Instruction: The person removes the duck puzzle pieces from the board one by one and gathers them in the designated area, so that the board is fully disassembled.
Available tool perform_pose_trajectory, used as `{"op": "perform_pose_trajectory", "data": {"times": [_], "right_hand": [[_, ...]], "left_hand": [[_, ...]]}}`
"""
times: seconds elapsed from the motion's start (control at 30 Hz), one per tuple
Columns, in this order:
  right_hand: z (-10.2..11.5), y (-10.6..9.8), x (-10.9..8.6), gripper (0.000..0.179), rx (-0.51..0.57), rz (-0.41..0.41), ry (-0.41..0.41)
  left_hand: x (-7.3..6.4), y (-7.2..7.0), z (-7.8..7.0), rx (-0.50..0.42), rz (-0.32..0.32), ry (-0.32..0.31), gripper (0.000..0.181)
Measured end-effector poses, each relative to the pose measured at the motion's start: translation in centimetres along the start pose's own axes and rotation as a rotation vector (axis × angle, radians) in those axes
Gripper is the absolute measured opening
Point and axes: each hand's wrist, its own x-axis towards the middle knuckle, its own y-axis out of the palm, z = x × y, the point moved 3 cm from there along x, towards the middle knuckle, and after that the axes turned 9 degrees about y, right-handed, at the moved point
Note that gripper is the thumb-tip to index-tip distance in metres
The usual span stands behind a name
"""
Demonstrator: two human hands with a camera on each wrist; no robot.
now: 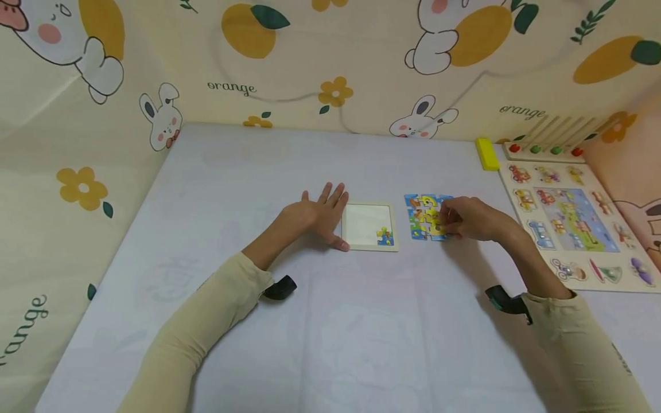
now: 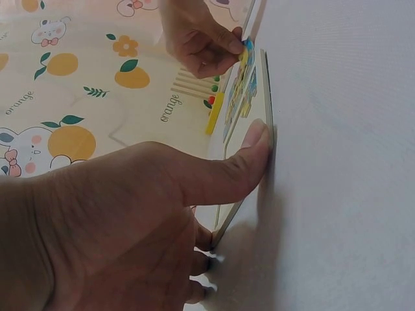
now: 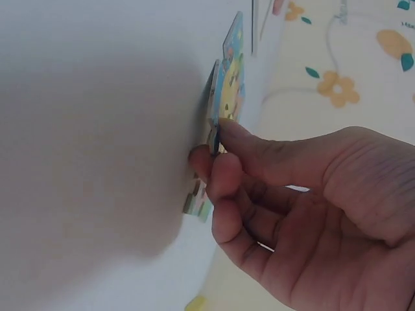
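A small square puzzle tray [image 1: 361, 225] with a pale rim lies mid-table, one yellow-and-blue puzzle piece [image 1: 384, 236] in its near right corner. My left hand [image 1: 321, 218] rests at the tray's left side, fingers spread straight and thumb on the near left corner; the left wrist view shows the thumb [image 2: 237, 170] pressing the rim. Right of the tray, several colourful pieces [image 1: 420, 217] lie joined in a block. My right hand [image 1: 474, 218] pinches a puzzle piece [image 3: 214, 137] at the block's right side between thumb and fingers, its edge tilted up in the right wrist view.
At the right stands a large wooden picture-puzzle board [image 1: 527, 223]. Behind it are a rack with pale sticks and red and green balls [image 1: 535, 149], and a yellow block [image 1: 487, 154]. A patterned cloth wall [image 1: 294, 69] borders the white table [image 1: 330, 327] at the back.
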Motion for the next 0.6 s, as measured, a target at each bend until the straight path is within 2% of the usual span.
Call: {"op": "perform_pose_trajectory", "data": {"times": [0.4,0.6], "right_hand": [[0.75,0.09,-0.03,0.013,-0.070,-0.030,0.015],[1.05,-0.11,-0.19,0.014,-0.074,-0.053,-0.007]], "left_hand": [[-0.13,-0.02,-0.05,0.000,0.006,-0.013,0.123],[-0.07,0.02,-0.13,-0.008,0.009,-0.011,0.123]]}}
